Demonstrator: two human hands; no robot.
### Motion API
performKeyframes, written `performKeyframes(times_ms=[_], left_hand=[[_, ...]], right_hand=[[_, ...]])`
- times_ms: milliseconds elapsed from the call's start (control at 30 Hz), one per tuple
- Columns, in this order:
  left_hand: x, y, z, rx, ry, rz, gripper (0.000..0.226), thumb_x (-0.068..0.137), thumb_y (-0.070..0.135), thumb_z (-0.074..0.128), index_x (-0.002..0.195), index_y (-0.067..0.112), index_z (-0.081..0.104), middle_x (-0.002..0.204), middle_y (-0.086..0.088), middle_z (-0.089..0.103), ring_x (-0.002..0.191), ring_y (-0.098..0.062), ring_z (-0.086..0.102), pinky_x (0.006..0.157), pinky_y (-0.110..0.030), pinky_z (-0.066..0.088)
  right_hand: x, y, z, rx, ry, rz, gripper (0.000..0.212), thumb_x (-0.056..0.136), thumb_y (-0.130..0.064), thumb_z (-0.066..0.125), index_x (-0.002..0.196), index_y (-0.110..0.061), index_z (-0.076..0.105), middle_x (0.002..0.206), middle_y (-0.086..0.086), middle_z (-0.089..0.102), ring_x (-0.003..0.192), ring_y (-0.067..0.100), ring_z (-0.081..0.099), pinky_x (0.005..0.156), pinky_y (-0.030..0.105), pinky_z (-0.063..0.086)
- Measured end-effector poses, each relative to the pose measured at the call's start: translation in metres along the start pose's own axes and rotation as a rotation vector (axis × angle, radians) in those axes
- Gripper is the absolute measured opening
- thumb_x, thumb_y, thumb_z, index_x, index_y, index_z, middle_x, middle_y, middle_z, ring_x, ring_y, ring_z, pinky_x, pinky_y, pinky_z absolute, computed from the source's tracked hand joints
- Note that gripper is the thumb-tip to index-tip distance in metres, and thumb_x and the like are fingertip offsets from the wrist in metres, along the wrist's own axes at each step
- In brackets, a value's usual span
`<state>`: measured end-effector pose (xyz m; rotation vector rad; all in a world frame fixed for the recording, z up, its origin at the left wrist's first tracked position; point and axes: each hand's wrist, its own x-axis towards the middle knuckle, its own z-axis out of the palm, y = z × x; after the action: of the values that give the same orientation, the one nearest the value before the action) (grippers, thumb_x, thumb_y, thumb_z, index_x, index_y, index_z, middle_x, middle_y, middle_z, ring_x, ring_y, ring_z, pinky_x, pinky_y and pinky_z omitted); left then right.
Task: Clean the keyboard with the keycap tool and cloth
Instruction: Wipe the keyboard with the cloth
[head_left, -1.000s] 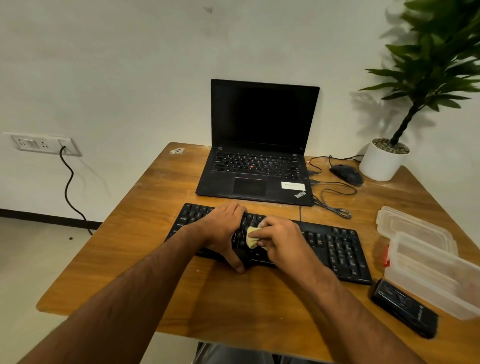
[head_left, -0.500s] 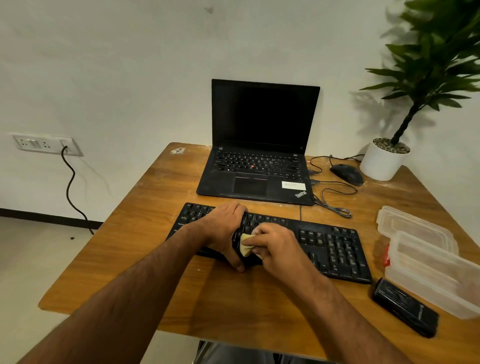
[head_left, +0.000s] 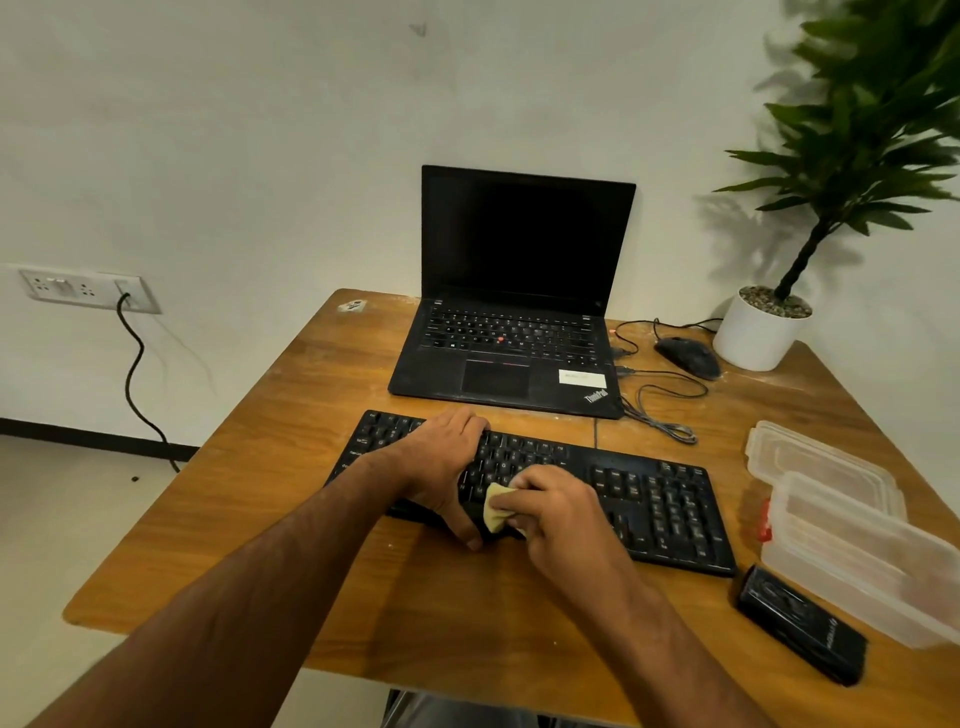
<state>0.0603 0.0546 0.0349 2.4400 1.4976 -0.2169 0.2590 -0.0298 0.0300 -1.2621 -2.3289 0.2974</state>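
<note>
Squarely in the middle of the wooden counter (head_left: 218, 561) lies the black keyboard (head_left: 649, 499), its long side running from left to right and angled a little nearer on the right. The left hand (head_left: 441, 467) rests over the keyboard's left half with the fingers spread across the keys and the thumb hooked down over the near edge, gripping the board. The right hand (head_left: 556, 514) is curled round a small pale yellow cloth (head_left: 496, 514), pinching it against the keys at the near edge, just beside the left thumb. The lettering on the keyboard's keys is too small to read.

Behind the keyboard stands an open black laptop (head_left: 519, 291) with a dark screen; its palm rest carries the word "ThinkPad" at the near right corner and a white sticker (head_left: 582, 378) whose print cannot be read. A black mouse (head_left: 688, 356) and loose cables (head_left: 660, 410) lie to the right of it, near a white potted plant (head_left: 761, 332). At the right edge sit clear plastic containers (head_left: 841, 525), and just in front of them a black case (head_left: 802, 623) with illegible lettering. A wall socket (head_left: 85, 288) with a black cord plugged in is on the left.
</note>
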Motion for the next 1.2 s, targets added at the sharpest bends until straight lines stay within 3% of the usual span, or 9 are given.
performKeyframes(times_ms=[233, 400, 667, 1000, 1200], left_hand=[[-0.001, 0.0, -0.004, -0.02, -0.043, -0.006, 0.14, 0.051, 0.07, 0.091, 0.157, 0.016, 0.018, 0.154, -0.003, 0.029, 0.141, -0.021, 0.029, 0.124, -0.041, 0.024], [0.002, 0.017, -0.007, 0.083, -0.058, 0.011, 0.136, 0.056, 0.074, 0.087, 0.156, 0.011, 0.02, 0.152, -0.007, 0.031, 0.139, -0.025, 0.03, 0.124, -0.04, 0.024], [0.015, 0.031, 0.006, 0.042, 0.075, 0.048, 0.126, 0.052, 0.08, 0.084, 0.146, 0.015, 0.032, 0.132, 0.0, 0.037, 0.119, -0.016, 0.036, 0.112, -0.038, 0.038], [0.017, 0.029, 0.006, 0.011, 0.035, 0.024, 0.131, 0.051, 0.076, 0.086, 0.151, 0.015, 0.026, 0.146, -0.003, 0.033, 0.133, -0.02, 0.032, 0.121, -0.042, 0.031], [0.016, 0.032, 0.005, 0.046, 0.047, 0.026, 0.13, 0.052, 0.077, 0.085, 0.15, 0.013, 0.029, 0.14, -0.003, 0.036, 0.127, -0.018, 0.034, 0.118, -0.039, 0.033]], right_hand=[[-0.027, 0.027, -0.027, -0.032, -0.007, 0.104, 0.03, 0.082, -0.008, 0.077, 0.108, -0.024, 0.077, 0.102, -0.013, 0.061, 0.099, 0.004, 0.052, 0.09, 0.026, 0.05], [-0.023, 0.023, -0.024, -0.031, 0.016, 0.116, 0.029, 0.08, -0.007, 0.078, 0.103, -0.024, 0.078, 0.096, -0.013, 0.063, 0.094, 0.004, 0.054, 0.086, 0.023, 0.049], [-0.002, 0.011, -0.011, -0.022, 0.027, 0.062, 0.028, 0.083, -0.006, 0.076, 0.106, -0.022, 0.077, 0.098, -0.01, 0.062, 0.098, 0.008, 0.053, 0.085, 0.026, 0.049], [-0.023, 0.039, -0.031, -0.015, 0.006, 0.22, 0.027, 0.086, -0.009, 0.073, 0.105, -0.028, 0.078, 0.102, -0.014, 0.062, 0.1, 0.004, 0.055, 0.093, 0.029, 0.05], [0.01, 0.019, -0.008, 0.003, 0.076, 0.127, 0.03, 0.082, 0.002, 0.073, 0.102, -0.02, 0.079, 0.091, -0.005, 0.062, 0.091, 0.013, 0.055, 0.08, 0.03, 0.051]])
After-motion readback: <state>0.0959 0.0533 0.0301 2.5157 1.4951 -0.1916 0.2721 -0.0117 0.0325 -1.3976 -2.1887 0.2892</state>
